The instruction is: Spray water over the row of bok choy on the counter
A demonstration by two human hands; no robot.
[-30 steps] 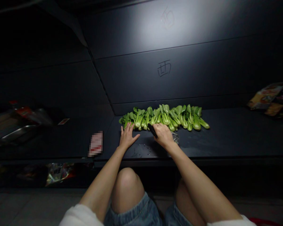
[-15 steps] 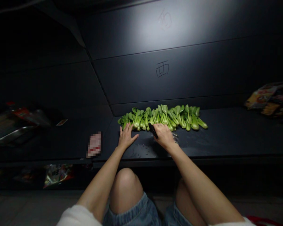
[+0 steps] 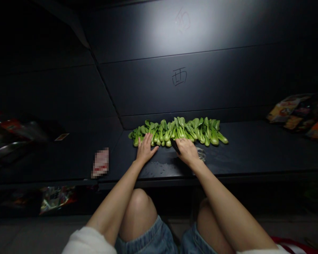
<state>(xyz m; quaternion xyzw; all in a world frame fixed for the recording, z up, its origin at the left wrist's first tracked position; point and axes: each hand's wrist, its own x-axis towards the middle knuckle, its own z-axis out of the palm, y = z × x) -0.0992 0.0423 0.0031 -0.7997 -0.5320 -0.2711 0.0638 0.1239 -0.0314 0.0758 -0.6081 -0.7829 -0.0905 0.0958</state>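
A row of green bok choy lies along the back of the dark shelf, leaves toward the back panel and pale stems toward me. My left hand is open, with fingers spread over the stems near the row's left end; whether it presses on them I cannot tell. Just right of it, my right hand is closed around a spray bottle with a black top and a clear body, tipped over in front of the stems. My palm hides most of the bottle.
Water drops dot the shelf before the left hand. A blurred-out pink and white card stands at the left. Colourful packets sit at the right, and a shiny packet lies on a lower shelf.
Both hands have shifted a little to the right along the bok choy, the right one still holding the spray bottle. The view has turned slightly right.
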